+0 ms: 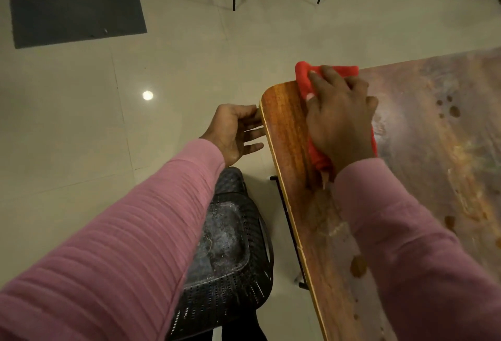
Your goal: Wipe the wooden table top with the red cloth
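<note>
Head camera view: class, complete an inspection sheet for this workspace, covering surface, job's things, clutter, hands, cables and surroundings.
Surface: wooden table top, dull film and brown stains across it; cleaner strip by the rounded corner.
Job's things: red cloth, bunched on the table near that corner.
Clutter: nothing seen.
Hands: right hand grips the cloth and presses it down; left hand open, cupped at the table edge.
Cables: nothing seen.
Surroundings: black perforated plastic chair with dusty seat; pale tiled floor; dark grey mat.

Bunched red cloth (302, 75) lies on the stained wooden table top's (284, 123) corner.
</note>
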### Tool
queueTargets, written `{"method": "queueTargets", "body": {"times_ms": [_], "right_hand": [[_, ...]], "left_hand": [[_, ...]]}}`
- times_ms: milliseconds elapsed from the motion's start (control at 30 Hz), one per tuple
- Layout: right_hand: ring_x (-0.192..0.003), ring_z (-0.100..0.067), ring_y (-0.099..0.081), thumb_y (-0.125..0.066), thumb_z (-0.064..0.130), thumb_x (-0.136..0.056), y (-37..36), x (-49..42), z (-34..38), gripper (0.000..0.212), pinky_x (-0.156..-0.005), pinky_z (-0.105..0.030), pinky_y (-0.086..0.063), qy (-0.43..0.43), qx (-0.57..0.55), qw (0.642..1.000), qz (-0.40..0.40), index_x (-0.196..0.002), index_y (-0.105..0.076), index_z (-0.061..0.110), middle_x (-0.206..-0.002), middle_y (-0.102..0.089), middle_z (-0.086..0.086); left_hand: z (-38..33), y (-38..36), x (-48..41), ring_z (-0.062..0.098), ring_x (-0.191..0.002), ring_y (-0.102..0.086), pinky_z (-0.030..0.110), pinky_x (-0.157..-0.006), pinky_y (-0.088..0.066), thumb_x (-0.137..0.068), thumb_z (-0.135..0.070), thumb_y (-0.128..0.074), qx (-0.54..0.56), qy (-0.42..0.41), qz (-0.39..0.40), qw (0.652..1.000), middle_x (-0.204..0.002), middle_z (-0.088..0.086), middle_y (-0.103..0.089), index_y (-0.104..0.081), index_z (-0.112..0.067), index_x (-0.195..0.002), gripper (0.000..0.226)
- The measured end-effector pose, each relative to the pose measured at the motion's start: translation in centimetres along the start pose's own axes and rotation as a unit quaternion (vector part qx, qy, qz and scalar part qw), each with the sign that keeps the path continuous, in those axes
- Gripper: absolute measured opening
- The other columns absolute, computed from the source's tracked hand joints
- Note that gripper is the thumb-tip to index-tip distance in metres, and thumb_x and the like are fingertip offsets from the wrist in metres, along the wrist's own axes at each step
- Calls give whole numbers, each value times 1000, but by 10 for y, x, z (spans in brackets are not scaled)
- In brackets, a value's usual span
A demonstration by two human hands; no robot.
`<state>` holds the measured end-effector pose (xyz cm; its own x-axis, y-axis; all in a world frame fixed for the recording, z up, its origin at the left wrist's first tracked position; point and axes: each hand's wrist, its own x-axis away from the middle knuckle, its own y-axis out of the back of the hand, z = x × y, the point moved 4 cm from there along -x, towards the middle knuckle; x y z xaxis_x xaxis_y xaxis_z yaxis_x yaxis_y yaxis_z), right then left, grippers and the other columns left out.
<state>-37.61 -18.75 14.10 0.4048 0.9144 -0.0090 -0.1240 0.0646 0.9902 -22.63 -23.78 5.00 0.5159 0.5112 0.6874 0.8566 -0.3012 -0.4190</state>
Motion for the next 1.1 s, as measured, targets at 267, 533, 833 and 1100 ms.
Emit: {"method": "queueTargets", "body": {"times_ms": [267,533,833,1100], "right_hand": [[-125,-31,-41,-40,31,-91,-8,41,50,47,-97,-48,-32,164,1,986,11,-137,-49,25,-146,-44,1],[-127,-32,-37,-35,32,-92,-3,45,32,49,-101,-46,-27,50,-28,998,-10,-138,-48,23,-147,-42,-1],[-129,-32,-38,-42,29,-94,2,74,3,44,-101,-53,-34,85,-15,996,2,-138,-48,22,-145,-44,-3],[-121,-28,-44,-46,29,-91,0,112,27,45,-94,-44,-35,95,-24,995,-4,-134,-53,22,-141,-48,-1]], "left_hand": [[-1,-18,5,21,-84,-59,35,-79,-49,-85,-19,-38,-6,-19,-48,999,-85,4,-63,-63,-17,-93,26],[-8,-28,5,25,-86,-63,43,-90,-52,-95,-31,-40,-75,-70,-107,989,-86,6,-66,-64,-16,-89,29],[-10,-25,11,16,-81,-62,40,-91,-50,-104,-41,-17,-207,-140,-154,956,-88,2,-64,-60,-16,-93,51],[-20,-29,14,18,-94,-59,37,-91,-47,-102,-42,-24,-254,-233,-237,908,-96,-3,-61,-58,-19,-108,41]]}}
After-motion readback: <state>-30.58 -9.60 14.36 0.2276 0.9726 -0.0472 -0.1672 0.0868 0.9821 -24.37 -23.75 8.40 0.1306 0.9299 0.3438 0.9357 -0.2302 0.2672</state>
